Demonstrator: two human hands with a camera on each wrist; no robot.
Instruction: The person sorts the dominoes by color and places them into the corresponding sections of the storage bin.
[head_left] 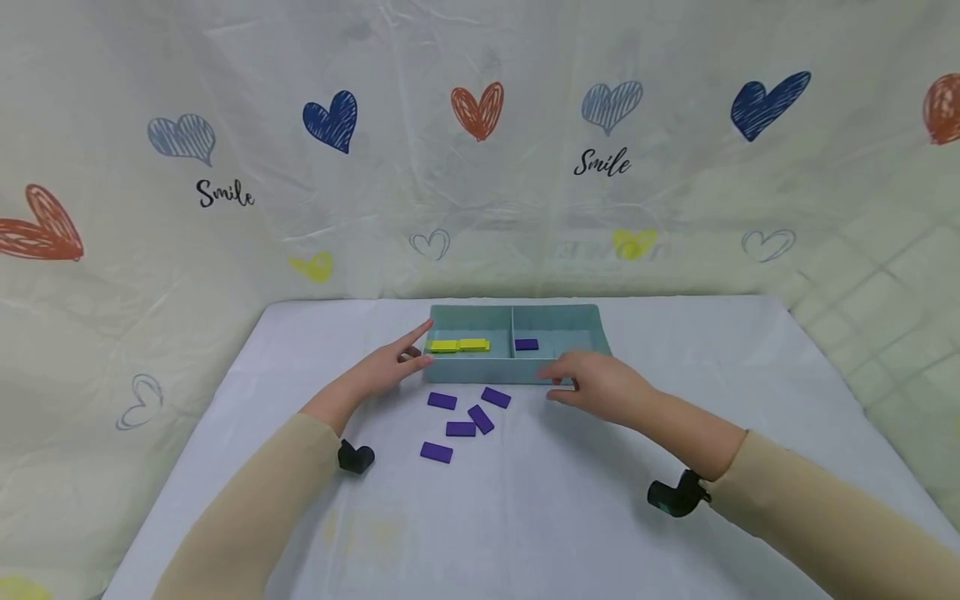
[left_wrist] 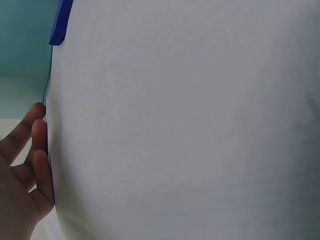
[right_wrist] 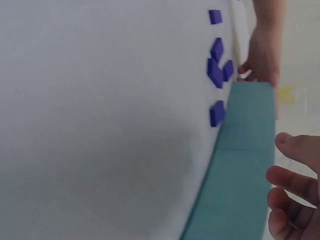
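Note:
A pale teal box with a divider stands toward the back of the table. Yellow blocks lie in its left compartment, and a purple block is in the right one. At the box's left end, my left hand touches the side with its index finger stretched along it and the thumb by the front corner. Over the front wall of the right compartment hovers my right hand, fingers loosely bent, with nothing seen between them. In the right wrist view, the right hand is beside the box wall.
Several loose purple blocks are scattered on the white tablecloth in front of the box, left of centre. Behind the table hangs a pale curtain printed with hearts. Black wrist cameras are worn on both arms.

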